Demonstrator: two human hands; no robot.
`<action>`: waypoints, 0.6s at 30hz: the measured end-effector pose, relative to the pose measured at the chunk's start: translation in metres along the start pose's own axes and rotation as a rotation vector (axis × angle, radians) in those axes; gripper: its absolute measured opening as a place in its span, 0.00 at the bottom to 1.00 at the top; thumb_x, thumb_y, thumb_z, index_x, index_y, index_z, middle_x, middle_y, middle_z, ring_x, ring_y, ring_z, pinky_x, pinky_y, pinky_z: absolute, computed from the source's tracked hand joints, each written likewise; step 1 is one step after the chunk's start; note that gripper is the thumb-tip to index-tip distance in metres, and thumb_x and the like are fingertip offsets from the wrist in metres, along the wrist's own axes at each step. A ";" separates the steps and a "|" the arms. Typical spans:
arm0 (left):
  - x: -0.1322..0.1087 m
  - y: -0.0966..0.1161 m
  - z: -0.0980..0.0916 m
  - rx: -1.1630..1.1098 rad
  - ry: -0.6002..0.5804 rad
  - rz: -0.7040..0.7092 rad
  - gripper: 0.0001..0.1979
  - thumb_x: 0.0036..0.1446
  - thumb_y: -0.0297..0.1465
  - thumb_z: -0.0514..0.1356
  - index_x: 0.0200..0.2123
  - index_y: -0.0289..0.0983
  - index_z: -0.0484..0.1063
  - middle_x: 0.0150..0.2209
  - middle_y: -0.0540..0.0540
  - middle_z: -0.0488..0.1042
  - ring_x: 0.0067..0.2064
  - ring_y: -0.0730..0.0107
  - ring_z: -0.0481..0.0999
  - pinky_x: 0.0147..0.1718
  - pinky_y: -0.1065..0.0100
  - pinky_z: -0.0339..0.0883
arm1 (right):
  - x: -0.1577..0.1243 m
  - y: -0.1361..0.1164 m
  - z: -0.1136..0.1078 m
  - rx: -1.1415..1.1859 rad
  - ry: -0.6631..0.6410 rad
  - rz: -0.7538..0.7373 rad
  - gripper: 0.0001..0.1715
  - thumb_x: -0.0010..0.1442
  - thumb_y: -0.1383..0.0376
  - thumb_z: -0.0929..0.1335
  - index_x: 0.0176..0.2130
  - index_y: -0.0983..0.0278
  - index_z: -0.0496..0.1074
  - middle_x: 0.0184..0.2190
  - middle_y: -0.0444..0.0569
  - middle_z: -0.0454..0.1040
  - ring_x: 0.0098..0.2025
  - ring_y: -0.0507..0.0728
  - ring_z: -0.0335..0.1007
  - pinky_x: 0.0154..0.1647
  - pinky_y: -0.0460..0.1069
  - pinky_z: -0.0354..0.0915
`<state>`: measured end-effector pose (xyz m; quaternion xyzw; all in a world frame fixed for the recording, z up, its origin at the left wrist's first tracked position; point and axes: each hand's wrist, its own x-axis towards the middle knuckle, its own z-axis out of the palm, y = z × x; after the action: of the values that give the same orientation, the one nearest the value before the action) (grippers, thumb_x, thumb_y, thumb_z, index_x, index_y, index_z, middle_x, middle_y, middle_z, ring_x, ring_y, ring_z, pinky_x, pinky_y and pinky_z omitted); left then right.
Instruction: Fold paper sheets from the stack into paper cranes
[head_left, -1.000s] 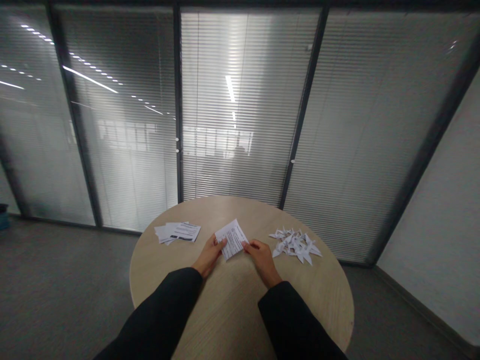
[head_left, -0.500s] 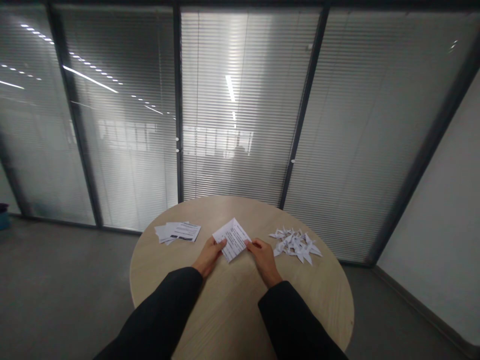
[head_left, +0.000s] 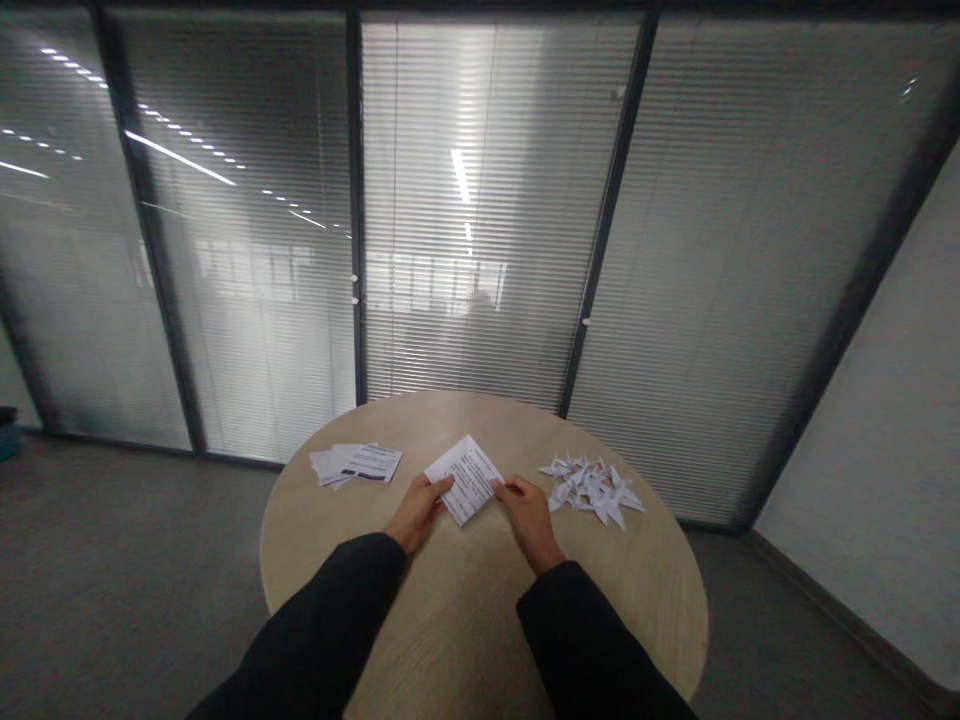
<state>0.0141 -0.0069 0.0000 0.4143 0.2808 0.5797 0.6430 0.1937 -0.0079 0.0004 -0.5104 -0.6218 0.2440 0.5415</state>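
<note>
A folded sheet of printed paper (head_left: pixel 469 480) sits at the middle of the round wooden worktop (head_left: pixel 480 620), toward the far side from the person. It forms a white, roughly diamond-shaped square with one corner pointing away from the person, and lines of black text run across its upper face. Whether it rests on the wood or is raised slightly cannot be told from this view.

The left hand (head_left: pixel 418 512) holds the sheet's left side, with the thumb and fingers closed narrowly on the paper. The right hand (head_left: pixel 529 518) pinches the sheet's right corner between its fingertips in the same narrow way. Black sleeves (head_left: pixel 322 620) cover both forearms, which reach in from the near side.

Left of the folded sheet, just beyond the left hand, lies a loose stack of printed papers (head_left: pixel 356 464), fanned slightly. To the right of the sheet, past the right hand, sits a heap of white origami cranes (head_left: pixel 592 490). Beyond the sheet, past the worktop's far edge, stands a glass partition with slatted blinds (head_left: pixel 480 220).
</note>
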 end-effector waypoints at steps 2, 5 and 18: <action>0.000 0.001 0.000 0.006 0.012 -0.001 0.14 0.48 0.28 0.64 0.39 0.28 0.73 0.41 0.34 0.77 0.42 0.56 0.76 0.45 0.59 0.68 | 0.001 0.003 0.000 -0.005 0.006 -0.014 0.22 0.50 0.49 0.67 0.24 0.65 0.73 0.22 0.48 0.74 0.27 0.56 0.68 0.28 0.48 0.60; 0.000 0.003 -0.001 0.022 0.027 -0.007 0.13 0.48 0.28 0.64 0.38 0.28 0.74 0.40 0.35 0.77 0.41 0.57 0.77 0.44 0.60 0.68 | 0.002 0.006 0.001 -0.012 0.016 -0.020 0.22 0.50 0.48 0.66 0.25 0.65 0.73 0.23 0.49 0.74 0.27 0.57 0.69 0.28 0.48 0.61; -0.005 0.010 0.001 0.083 -0.024 -0.008 0.16 0.44 0.29 0.66 0.38 0.28 0.74 0.40 0.35 0.77 0.40 0.58 0.77 0.44 0.61 0.68 | 0.004 0.011 0.002 0.148 0.006 -0.023 0.19 0.53 0.52 0.65 0.33 0.66 0.72 0.29 0.52 0.76 0.32 0.59 0.72 0.34 0.51 0.65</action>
<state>0.0088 -0.0117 0.0084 0.4465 0.2986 0.5600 0.6307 0.1960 -0.0002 -0.0081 -0.4628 -0.6063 0.2816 0.5823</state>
